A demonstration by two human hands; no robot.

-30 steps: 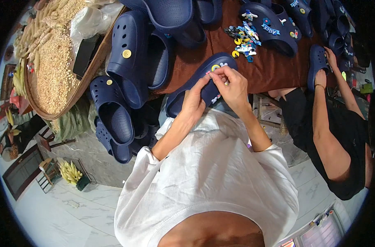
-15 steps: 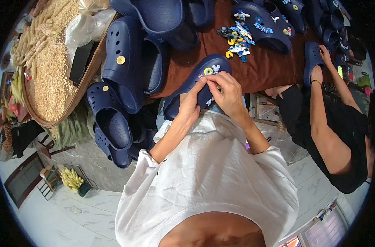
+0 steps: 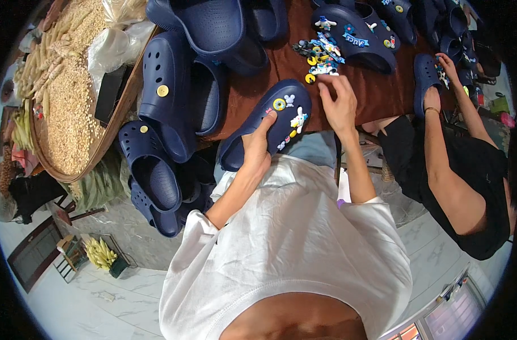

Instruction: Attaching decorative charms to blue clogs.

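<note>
My left hand point(image 3: 257, 141) grips a navy clog point(image 3: 281, 120) from its heel side, the thumb lying on top. Colourful shoe charms dot the clog's upper: a yellow ring, a grey mouse-head shape, a white figure and small pink pieces. My right hand point(image 3: 340, 107) is off the clog, fingers loosely bent and apart, with nothing seen in them. Its fingertips are at the near edge of a pile of loose charms point(image 3: 325, 52) on the brown cloth point(image 3: 247, 90).
Several navy clogs point(image 3: 166, 96) are stacked at the left. A decorated clog point(image 3: 357, 38) lies beyond the pile. On the far left is a round tray point(image 3: 108, 152) of grain. At the right, another person's hands point(image 3: 450, 69) hold a clog point(image 3: 425, 82).
My right hand has left the clog and moved up and right to the charm pile. The clog has tilted, baring more charms. The co-worker's hand has shifted slightly.
</note>
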